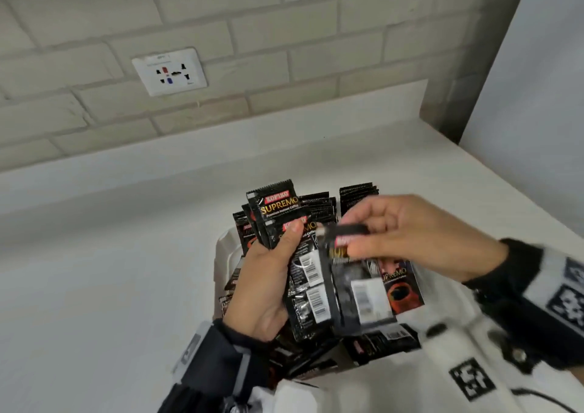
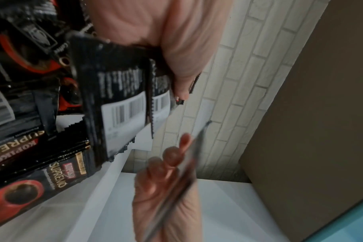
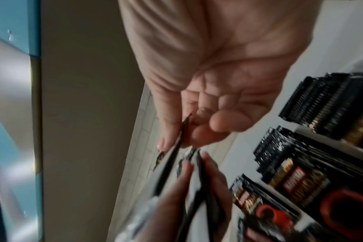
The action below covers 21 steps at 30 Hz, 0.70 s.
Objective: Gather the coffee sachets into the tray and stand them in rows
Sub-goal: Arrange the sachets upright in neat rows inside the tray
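Left hand [image 1: 265,283] grips a fanned bunch of Kopiko Supremo coffee sachets [image 1: 305,273], thumb across their fronts, held above the white tray [image 1: 222,254]. Right hand [image 1: 410,238] pinches a single sachet [image 1: 350,286] by its top edge, just beside the bunch. Standing rows of sachets [image 1: 357,196] fill the tray's far end. The tray sits on the white desk [image 1: 110,286], near its right edge.

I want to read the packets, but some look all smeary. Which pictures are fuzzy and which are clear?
Head view: the bunch of sachets in the left hand reads clearly; the right hand and its sachet are motion-blurred. Left wrist view: barcodes fairly sharp, the right hand smeared. Right wrist view: mostly blurred, edges bent by the wide lens.
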Tool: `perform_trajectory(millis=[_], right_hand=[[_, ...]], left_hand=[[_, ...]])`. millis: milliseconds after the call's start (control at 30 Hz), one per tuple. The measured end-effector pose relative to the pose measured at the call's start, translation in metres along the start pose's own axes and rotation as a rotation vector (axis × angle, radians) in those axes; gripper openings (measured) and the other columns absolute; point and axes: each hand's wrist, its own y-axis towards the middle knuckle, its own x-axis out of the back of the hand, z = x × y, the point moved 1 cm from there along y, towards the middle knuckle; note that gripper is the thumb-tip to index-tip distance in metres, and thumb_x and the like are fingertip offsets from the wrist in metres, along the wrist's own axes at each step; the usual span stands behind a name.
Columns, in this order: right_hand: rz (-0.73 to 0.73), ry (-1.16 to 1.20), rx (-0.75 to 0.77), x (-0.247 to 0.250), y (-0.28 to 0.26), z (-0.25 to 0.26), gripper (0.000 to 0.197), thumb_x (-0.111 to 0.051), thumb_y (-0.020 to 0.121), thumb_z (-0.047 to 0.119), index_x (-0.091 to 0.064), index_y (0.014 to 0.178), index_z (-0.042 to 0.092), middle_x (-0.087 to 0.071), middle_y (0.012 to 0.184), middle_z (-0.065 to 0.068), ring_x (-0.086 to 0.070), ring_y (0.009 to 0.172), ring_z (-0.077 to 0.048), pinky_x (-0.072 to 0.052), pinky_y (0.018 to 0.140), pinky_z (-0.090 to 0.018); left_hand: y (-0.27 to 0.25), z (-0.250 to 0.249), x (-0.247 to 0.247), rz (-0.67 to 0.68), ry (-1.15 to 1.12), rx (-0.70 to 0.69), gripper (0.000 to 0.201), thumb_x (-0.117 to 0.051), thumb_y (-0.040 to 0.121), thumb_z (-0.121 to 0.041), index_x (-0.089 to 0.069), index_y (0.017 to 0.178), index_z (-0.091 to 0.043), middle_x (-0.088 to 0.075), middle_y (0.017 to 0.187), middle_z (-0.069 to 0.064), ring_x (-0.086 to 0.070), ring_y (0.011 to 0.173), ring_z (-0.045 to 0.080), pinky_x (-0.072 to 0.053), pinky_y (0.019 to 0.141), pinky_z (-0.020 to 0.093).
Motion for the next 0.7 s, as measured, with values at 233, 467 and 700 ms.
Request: perform_trajectory(millis=[233, 467, 700], right_hand=[[-0.166, 0.074, 0.029, -0.025, 0.005, -0.015, 0.044, -0.076, 0.068, 0.022, -0.056, 0.106, 0.030, -0.056, 0.051, 0.011, -0.050, 0.046, -0.001, -0.040, 0.047, -0.012], [-0.334, 0.219, 0.077, -0.037, 0.012, -0.024, 0.028, -0.072, 0.073, 0.016, -0.058, 0.091, 0.032, -0.060, 0.061, 0.009, -0.058, 0.057, 0.003, -0.048, 0.063, -0.010], [-0.410, 0.353, 0.070, -0.047, 0.014, -0.037, 0.015, -0.066, 0.078, 0.020, -0.063, 0.093, 0.017, -0.065, 0.086, -0.012, -0.061, 0.076, -0.011, -0.051, 0.079, -0.027]], left_hand=[[-0.002, 0.003, -0.008, -0.055, 0.009, -0.048, 0.021, -0.066, 0.072, -0.020, -0.071, 0.090, -0.011, -0.071, 0.097, 0.019, -0.067, 0.091, 0.038, -0.051, 0.085, 0.054], [-0.007, 0.010, -0.010, -0.070, -0.008, -0.026, 0.038, -0.065, 0.069, -0.027, -0.067, 0.100, -0.005, -0.072, 0.093, 0.017, -0.069, 0.086, 0.033, -0.056, 0.078, 0.044], [-0.013, 0.014, -0.013, -0.044, -0.020, 0.019, 0.047, -0.055, 0.071, -0.043, -0.066, 0.100, -0.008, -0.072, 0.094, 0.016, -0.070, 0.086, 0.029, -0.054, 0.083, 0.044]])
